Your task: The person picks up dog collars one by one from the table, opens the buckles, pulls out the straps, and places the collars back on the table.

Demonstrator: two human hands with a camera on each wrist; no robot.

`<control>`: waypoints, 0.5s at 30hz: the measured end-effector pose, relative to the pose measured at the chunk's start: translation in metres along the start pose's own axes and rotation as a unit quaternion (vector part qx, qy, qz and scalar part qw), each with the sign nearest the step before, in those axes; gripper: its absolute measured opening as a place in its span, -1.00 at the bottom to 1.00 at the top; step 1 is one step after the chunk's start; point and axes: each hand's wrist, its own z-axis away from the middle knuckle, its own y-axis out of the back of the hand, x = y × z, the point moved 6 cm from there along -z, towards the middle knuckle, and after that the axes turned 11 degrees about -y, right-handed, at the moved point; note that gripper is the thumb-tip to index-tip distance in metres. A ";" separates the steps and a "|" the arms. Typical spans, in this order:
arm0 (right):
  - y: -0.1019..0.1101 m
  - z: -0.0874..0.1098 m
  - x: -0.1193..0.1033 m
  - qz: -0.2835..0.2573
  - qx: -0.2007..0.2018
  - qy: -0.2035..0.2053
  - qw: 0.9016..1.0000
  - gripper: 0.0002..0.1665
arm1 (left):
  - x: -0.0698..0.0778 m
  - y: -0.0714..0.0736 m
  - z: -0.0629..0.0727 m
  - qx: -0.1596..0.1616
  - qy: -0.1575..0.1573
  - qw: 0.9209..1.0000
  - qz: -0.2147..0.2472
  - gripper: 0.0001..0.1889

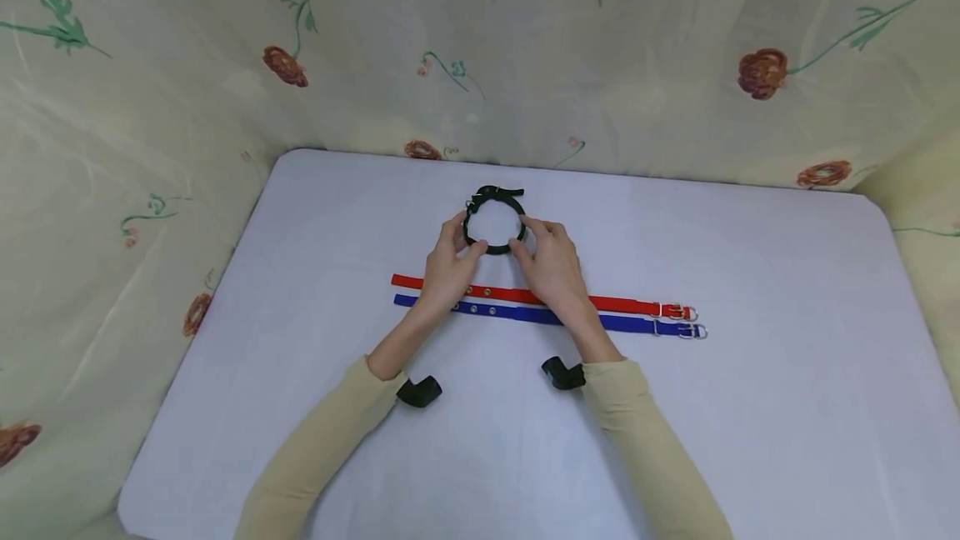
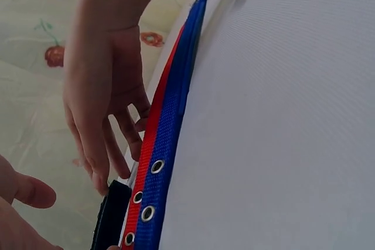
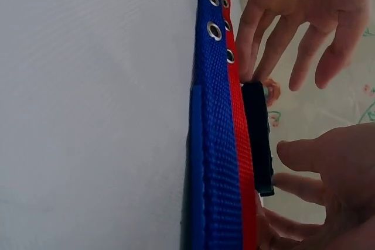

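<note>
A black collar, buckled into a ring, rests on the white table. At its left side, my left hand touches the ring, thumb near the front edge. Opposite it, my right hand touches the right side. Fingers of both hands look straight and relaxed in the wrist views, with thumbs spread apart. Beneath the wrists, a red collar and a blue collar lie straight, side by side. Metal eyelets show at their left part, buckles and D-rings at the right end. The hands hide part of both straps.
The white table has rounded corners. A curtain with printed flowers hangs behind and at the sides. Dark wrist devices stick out from the beige sleeves.
</note>
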 end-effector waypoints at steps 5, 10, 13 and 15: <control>-0.003 0.003 -0.003 0.014 -0.014 0.003 1.000 -0.45 | -0.001 -0.004 0.000 -0.002 0.009 1.000 -0.006 -0.30; -0.003 0.007 -0.006 0.018 -0.009 0.010 1.000 -0.47 | 0.001 -0.004 0.002 0.004 0.024 1.000 0.002 -0.28; -0.001 0.011 -0.008 0.021 -0.003 0.014 1.000 -0.48 | 0.003 -0.002 0.005 0.006 0.033 0.999 0.014 -0.24; 0.000 0.014 -0.009 0.021 0.002 0.016 1.000 -0.48 | 0.004 -0.002 0.007 0.007 0.039 0.999 0.021 -0.22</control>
